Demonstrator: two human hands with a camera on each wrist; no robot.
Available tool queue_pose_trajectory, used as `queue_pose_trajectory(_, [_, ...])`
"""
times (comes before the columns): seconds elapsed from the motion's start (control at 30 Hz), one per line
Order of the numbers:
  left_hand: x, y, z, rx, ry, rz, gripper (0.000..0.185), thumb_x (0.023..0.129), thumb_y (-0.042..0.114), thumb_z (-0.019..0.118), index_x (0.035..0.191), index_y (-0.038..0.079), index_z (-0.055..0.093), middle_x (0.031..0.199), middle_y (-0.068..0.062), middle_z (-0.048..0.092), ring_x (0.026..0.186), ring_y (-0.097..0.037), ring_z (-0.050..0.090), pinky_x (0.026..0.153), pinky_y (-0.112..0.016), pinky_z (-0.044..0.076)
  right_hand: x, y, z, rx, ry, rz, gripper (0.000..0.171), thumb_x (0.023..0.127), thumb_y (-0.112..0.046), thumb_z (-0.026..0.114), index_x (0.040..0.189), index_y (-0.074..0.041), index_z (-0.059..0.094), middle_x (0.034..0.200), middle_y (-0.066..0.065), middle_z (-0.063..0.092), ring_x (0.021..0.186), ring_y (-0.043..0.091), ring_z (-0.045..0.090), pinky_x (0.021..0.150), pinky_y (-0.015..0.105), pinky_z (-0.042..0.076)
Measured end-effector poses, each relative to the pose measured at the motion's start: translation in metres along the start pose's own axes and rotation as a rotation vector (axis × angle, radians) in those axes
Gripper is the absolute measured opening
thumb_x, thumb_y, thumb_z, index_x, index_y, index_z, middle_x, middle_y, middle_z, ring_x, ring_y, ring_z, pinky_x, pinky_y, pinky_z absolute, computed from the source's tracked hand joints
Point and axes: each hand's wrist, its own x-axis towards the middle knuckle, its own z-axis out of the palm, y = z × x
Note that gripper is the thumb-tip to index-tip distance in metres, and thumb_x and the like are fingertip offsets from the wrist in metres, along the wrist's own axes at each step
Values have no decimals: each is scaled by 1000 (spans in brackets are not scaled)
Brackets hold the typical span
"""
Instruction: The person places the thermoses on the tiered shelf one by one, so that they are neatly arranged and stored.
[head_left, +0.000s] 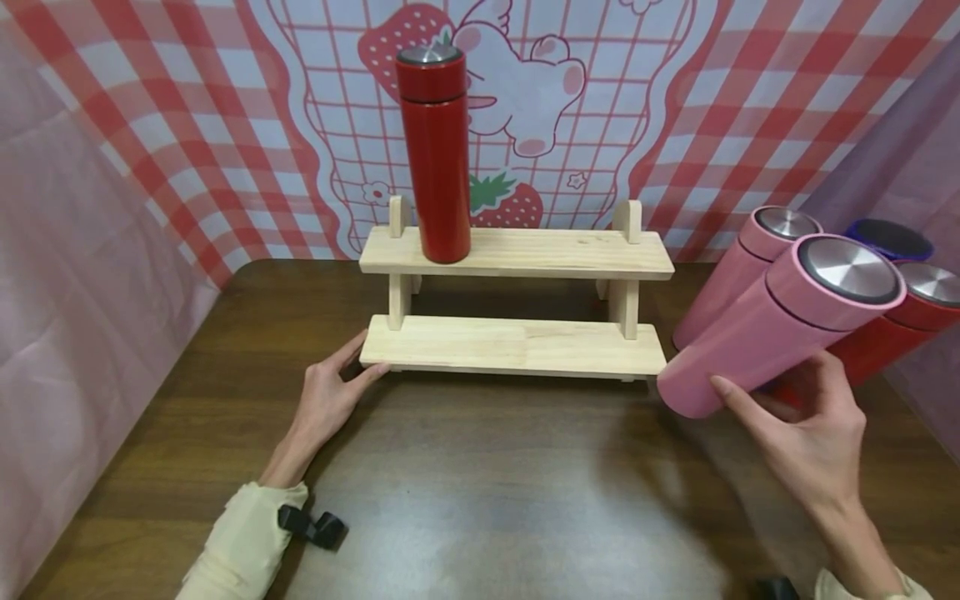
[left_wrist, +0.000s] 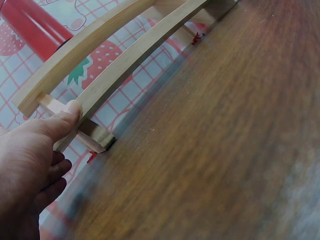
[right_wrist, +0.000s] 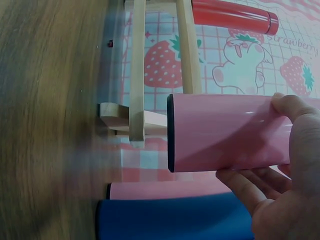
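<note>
A pink thermos bottle (head_left: 757,333) with a silver-topped lid is gripped by my right hand (head_left: 813,433), held off the table near the right end of a two-tier wooden rack (head_left: 517,346). In the right wrist view, thumb and fingers wrap the pink bottle (right_wrist: 225,132) and its dark base faces the rack. My left hand (head_left: 330,396) pinches the left end of the lower shelf; the left wrist view shows the thumb on top of the wooden board (left_wrist: 100,92). On the upper shelf, toward the left, a red thermos bottle (head_left: 438,167) stands upright.
Behind the held bottle at the right stand another pink bottle (head_left: 723,283), a red bottle (head_left: 877,333) and a blue-lidded bottle (head_left: 892,239). A red-checked strawberry cloth (head_left: 247,108) hangs behind the rack. Pink cloth (head_left: 82,292) borders the brown table (head_left: 480,500) on the left.
</note>
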Motion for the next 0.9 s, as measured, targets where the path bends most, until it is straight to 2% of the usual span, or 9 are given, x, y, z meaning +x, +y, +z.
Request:
queue_pose_trajectory(0.23, [0,1,0,2,1,-1,66,92,23,82,148,-1,55,139,-22,60,129,-35,58,103,-55,48,4,1,7,-4,-48,-66,68,68,25,81,130,19,54,110,1,70,93,9,68,74,14,54])
queue_pose_trajectory(0.37, [0,0,0,1,0,-5,66,93,24,82,148,-1,55,139,-22,60,129,-35,58,103,-55,48,7,2,13,26,-59,-87,69,67,27,80,130,19,54,113,4,70,99,11,69,74,15,54])
queue_pose_trajectory(0.5, [0,-1,0,1,1,-3,66,93,24,82,148,0,55,139,-22,60,129,-35,58,103,-55,48,8,2,20,69,-61,-80,68,65,30,77,128,19,55,114,5,70,102,13,69,73,15,54])
queue_pose_trajectory(0.7, [0,-1,0,0,-1,-1,66,93,25,81,148,0,54,139,-21,60,130,-34,58,103,-54,48,9,1,27,51,-68,-55,71,63,31,77,130,16,57,118,2,68,105,11,67,74,13,54])
queue_pose_trajectory(0.9, [0,-1,0,2,2,2,67,93,25,82,148,0,55,140,-21,60,130,-34,58,103,-54,48,11,1,33,51,-85,-68,72,63,30,78,131,16,56,120,2,68,106,12,67,75,14,54])
